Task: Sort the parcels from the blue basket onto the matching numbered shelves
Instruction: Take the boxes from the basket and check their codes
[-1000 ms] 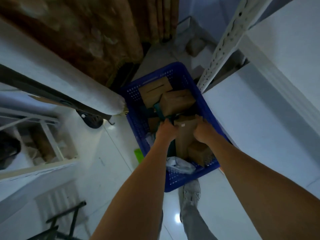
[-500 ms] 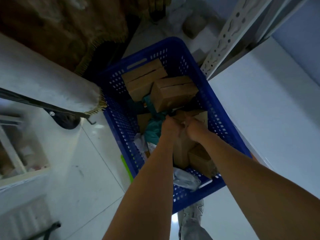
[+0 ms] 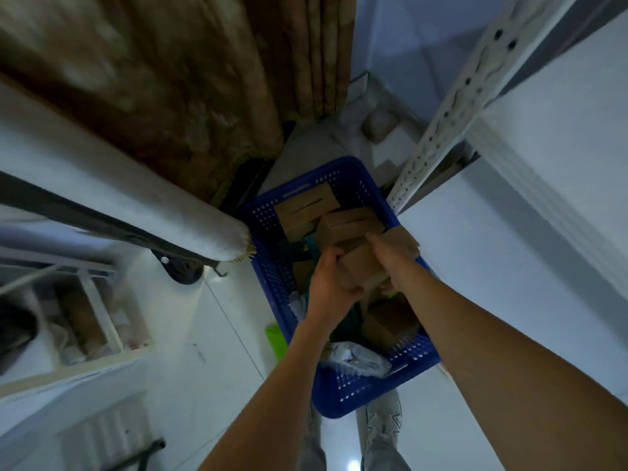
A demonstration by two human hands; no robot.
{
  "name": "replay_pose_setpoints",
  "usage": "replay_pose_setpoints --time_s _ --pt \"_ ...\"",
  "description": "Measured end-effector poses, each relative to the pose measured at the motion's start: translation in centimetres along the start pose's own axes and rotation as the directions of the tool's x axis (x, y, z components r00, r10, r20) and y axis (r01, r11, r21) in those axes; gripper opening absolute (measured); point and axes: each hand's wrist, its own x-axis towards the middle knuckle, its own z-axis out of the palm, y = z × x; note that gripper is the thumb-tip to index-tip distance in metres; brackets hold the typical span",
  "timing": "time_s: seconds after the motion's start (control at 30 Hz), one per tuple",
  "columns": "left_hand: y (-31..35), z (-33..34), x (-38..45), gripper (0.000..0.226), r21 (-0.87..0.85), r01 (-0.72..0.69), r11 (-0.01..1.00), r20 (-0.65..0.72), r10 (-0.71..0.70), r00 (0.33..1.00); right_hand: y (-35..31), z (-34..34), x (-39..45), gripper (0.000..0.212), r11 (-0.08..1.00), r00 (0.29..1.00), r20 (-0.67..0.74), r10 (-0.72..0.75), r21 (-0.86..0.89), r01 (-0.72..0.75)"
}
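A blue basket (image 3: 339,396) stands on the floor below me, holding several brown cardboard parcels, a white plastic bag (image 3: 360,360) and something teal. Both hands hold one long brown parcel (image 3: 365,266) lifted above the basket's contents. My left hand (image 3: 331,283) grips its near left end with curled fingers. My right hand (image 3: 390,260) grips its right side; the parcel's far end pokes out beyond that hand. More parcels (image 3: 306,207) lie at the basket's far end.
A white shelf board (image 3: 509,266) and a perforated metal upright (image 3: 452,103) stand right of the basket. A white roll (image 3: 136,195) and brown curtain (image 3: 176,79) are at left. A green object (image 3: 274,338) lies on the white floor. My feet show under the basket.
The two hands, which reached down onto the parcel inside the basket, have closed on it and raised it. The camera view has swung back and up.
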Motion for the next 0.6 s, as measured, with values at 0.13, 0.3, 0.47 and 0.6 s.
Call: replay_pose_setpoints --time_s 0.13,0.3,0.47,0.6 --pt "6.7 -5.6 -4.3 0.068 0.09 -0.091 0.992 -0.002 0.091 0.996 -2.8 -3.4 -8.4 0.083 0.98 0.994 0.091 0.057 0.186 -0.074" --pt "14.7 -10.2 -10.6 0.069 0.414 -0.167 0.895 0.015 0.177 0.984 -5.7 -7.2 -21.1 0.038 0.981 0.992 -0.031 -0.126 0.147 0.129" --pt "24.8 -13.6 -15.6 0.077 0.605 -0.087 0.791 -0.095 0.18 0.979 -6.9 -10.4 -32.9 0.063 0.964 0.971 0.04 -0.234 0.137 0.227" --pt "31.0 -19.0 -18.2 0.064 0.375 -0.015 0.927 -0.149 0.077 0.986 -8.3 -15.4 -38.1 0.081 0.879 0.891 0.064 -0.45 0.208 0.429"
